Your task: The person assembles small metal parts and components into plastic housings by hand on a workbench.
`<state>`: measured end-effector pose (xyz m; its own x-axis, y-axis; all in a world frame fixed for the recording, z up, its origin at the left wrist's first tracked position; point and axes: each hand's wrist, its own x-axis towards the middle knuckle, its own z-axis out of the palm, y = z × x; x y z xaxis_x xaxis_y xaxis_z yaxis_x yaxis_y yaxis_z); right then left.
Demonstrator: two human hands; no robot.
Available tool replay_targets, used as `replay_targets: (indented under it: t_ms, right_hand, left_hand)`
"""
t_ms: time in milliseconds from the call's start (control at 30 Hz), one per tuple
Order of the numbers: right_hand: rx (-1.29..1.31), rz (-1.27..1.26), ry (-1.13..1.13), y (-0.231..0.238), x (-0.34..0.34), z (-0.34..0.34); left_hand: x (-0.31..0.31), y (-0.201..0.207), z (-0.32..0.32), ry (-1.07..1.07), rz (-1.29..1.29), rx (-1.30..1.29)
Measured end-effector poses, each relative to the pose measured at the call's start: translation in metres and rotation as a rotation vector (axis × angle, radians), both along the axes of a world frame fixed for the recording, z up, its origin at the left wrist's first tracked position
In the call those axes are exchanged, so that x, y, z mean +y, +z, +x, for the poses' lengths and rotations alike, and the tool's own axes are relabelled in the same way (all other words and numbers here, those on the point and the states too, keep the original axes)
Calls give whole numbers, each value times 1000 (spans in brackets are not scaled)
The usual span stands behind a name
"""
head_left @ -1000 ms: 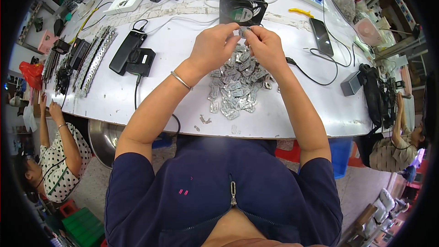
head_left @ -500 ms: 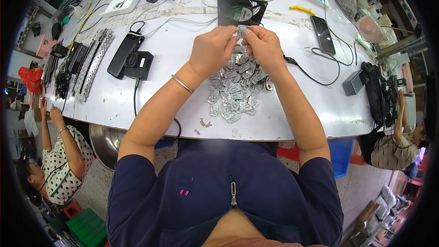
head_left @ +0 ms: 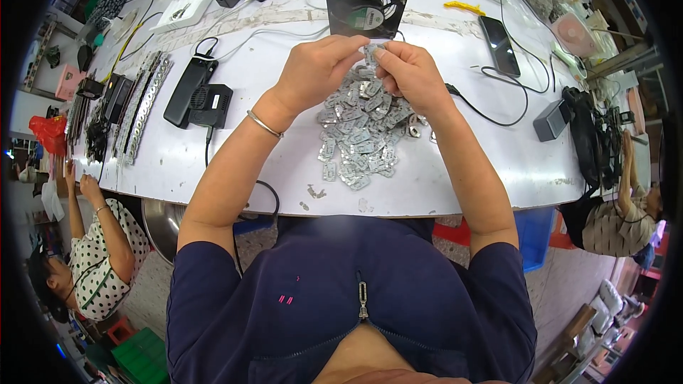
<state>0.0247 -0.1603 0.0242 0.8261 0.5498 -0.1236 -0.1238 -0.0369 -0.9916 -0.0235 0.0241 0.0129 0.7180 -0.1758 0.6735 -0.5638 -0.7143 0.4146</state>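
A small silvery metal plate (head_left: 370, 54) is held up between both hands, just in front of a black square fan (head_left: 366, 11). My right hand (head_left: 413, 75) pinches it between thumb and fingers. At its upper left edge, the fingertips of my left hand (head_left: 317, 71) are closed on the plate; the exact contact is partly hidden. Below the hands spreads a heap of similar small metal plates (head_left: 361, 134), lying loose on the white table (head_left: 284, 163).
Left of my forearm lie a black charger-like device (head_left: 210, 105) and rows of metal strips (head_left: 148, 107). To the right are a phone (head_left: 500, 45), a black cable (head_left: 491, 117) and a grey box (head_left: 551, 122). Two people sit at the table's sides.
My hands have drawn slightly apart, the left one moving left and the right one a little right and down. The plate is tilted differently between them. The whole view has shifted slightly.
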Motion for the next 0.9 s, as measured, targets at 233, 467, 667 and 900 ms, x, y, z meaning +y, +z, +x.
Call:
replay_targets:
  t_ms: [233,467,667,900]
  right_hand:
    - [-36,8,-19,0,3,-1]
    - [-229,-41,-97,-8,13,10]
    - [-184,-48,-97,-5,21,24]
    - [7,10,-88,-4,13,8]
  left_hand:
    - [-4,0,1,26,67,-40]
    - [-3,-11,12,82,-78,-58]
    - [1,-5,11,152,-120,4]
    - [-10,-5,0,129,-52,-120]
